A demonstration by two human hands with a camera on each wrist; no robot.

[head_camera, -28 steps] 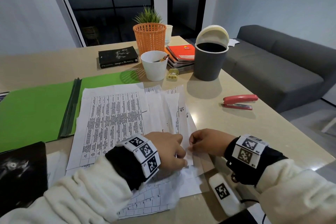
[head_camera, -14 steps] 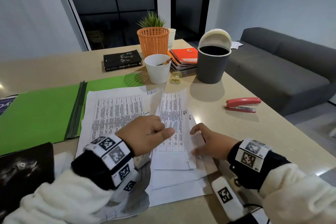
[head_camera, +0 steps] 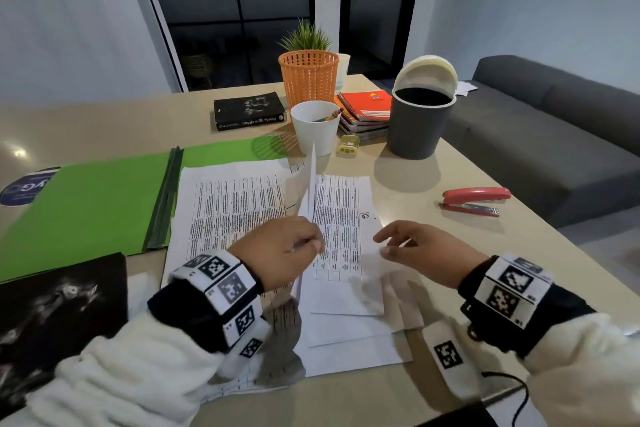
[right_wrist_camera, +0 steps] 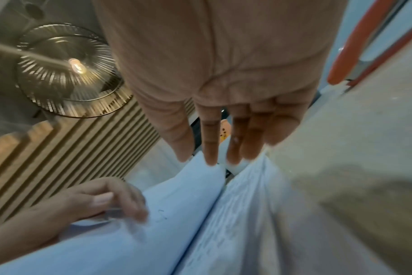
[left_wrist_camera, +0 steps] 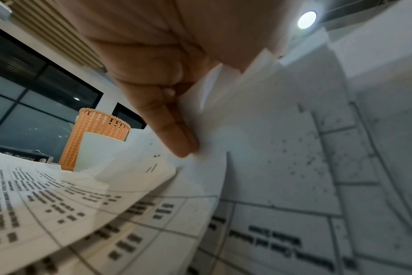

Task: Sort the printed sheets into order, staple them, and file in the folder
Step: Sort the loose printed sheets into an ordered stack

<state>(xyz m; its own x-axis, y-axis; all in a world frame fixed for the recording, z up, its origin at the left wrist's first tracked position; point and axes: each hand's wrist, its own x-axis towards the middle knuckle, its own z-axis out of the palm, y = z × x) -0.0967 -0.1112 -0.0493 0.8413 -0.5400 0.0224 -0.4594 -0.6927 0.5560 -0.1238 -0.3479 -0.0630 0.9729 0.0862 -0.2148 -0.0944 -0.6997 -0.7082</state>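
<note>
printed sheets (head_camera: 341, 218): light, limp, slippery; left hand (head_camera: 277, 253) pinches one lifted sheet (head_camera: 309, 191) at its 6 o'clock edge, right hand (head_camera: 420, 250) released over the tabletop (head_camera: 433, 191) stack.

Grey sofa (head_camera: 540, 135) right of beige table (head_camera: 104, 128); dark glass doors (head_camera: 235, 10) behind.

Home living room used as a study corner.
A grey sofa (head_camera: 554, 135) beside a surface (head_camera: 433, 184) with notebooks (head_camera: 367, 107) and a potted plant (head_camera: 306, 38).
</note>
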